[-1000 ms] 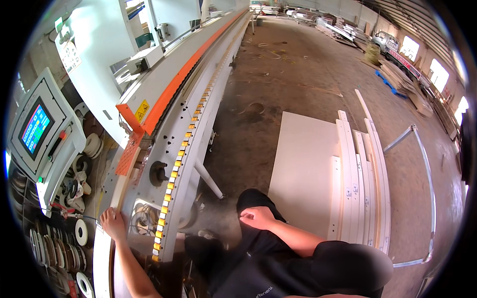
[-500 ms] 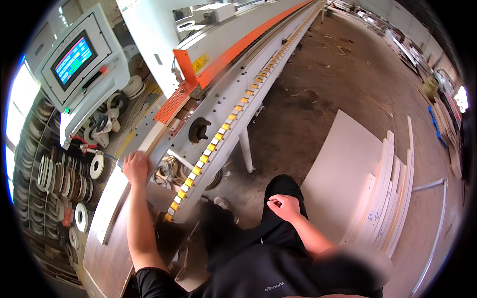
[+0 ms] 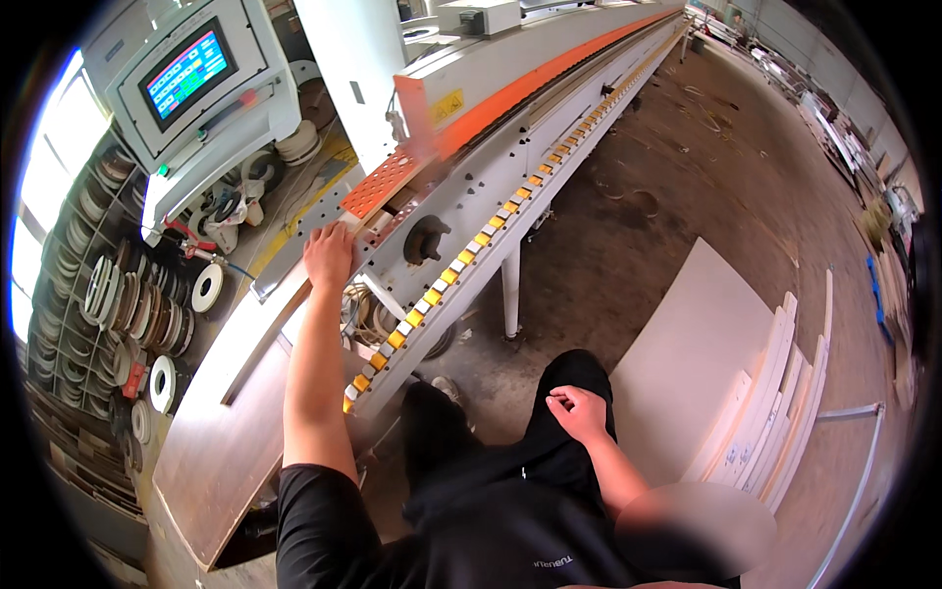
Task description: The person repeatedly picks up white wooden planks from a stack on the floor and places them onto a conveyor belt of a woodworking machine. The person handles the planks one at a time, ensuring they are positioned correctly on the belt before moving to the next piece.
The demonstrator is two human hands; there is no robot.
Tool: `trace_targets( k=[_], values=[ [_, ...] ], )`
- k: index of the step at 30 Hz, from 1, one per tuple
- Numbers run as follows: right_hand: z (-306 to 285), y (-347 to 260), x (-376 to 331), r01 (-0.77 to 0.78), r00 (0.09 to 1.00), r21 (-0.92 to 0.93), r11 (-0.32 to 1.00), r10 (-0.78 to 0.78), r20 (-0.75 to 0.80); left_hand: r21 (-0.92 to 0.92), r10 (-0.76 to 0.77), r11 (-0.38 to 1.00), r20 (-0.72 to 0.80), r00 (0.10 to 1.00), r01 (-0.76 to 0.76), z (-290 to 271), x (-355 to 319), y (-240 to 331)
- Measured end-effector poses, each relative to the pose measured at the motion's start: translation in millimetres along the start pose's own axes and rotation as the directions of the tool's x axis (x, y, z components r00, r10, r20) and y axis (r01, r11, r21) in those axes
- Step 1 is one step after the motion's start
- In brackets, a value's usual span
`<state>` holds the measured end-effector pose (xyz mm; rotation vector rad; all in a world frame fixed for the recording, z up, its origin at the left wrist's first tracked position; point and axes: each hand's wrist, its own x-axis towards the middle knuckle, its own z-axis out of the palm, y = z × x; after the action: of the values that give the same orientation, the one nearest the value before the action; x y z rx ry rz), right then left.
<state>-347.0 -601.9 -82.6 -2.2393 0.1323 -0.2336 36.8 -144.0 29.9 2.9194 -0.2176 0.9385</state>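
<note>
My left hand (image 3: pixel 329 255) lies over a long, narrow pale board (image 3: pixel 253 348), its fingers bent down over the board's upper part. The board rests along a brown wooden table (image 3: pixel 221 442) and runs up to a perforated orange plate (image 3: pixel 378 187) on the machine, just beyond my fingers. On my right thigh rests my right hand (image 3: pixel 579 410), its fingers curled in and nothing visible in them.
A control panel with a lit screen (image 3: pixel 189 74) stands at the upper left, above racks of edging rolls (image 3: pixel 132 304). A rail with yellow and white rollers (image 3: pixel 466 257) runs away from me. At right lean stacked pale panels (image 3: pixel 697 344); a metal frame (image 3: pixel 849 412) stands beside them.
My left hand has slid the board forward, closer to the orange plate. My right hand stays on my thigh. The whole view has shifted slightly.
</note>
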Motion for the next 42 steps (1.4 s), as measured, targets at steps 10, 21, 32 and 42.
trace_targets(
  k=[10, 21, 32, 42],
  values=[
    [-2, 1, 2, -0.055, 0.998, 0.112, 0.992, 0.059, -0.036, -0.006, 0.046, 0.999, -0.093, 0.995, -0.047, -56, -63, -42],
    [1, -6, 10, -0.084, 0.994, 0.109, 0.990, 0.077, 0.073, 0.050, -0.140, 0.989, -0.039, 0.989, 0.141, -129, -160, -128],
    [4, -5, 9, -0.059, 0.997, 0.096, 0.994, 0.055, 0.045, 0.017, -0.083, 0.996, -0.071, 0.994, 0.084, -74, -88, -70],
    [-1, 9, 1, -0.024, 0.999, 0.090, 0.996, 0.027, -0.032, 0.068, 0.166, 0.985, -0.090, 0.982, -0.160, -10, -50, -71]
  ],
)
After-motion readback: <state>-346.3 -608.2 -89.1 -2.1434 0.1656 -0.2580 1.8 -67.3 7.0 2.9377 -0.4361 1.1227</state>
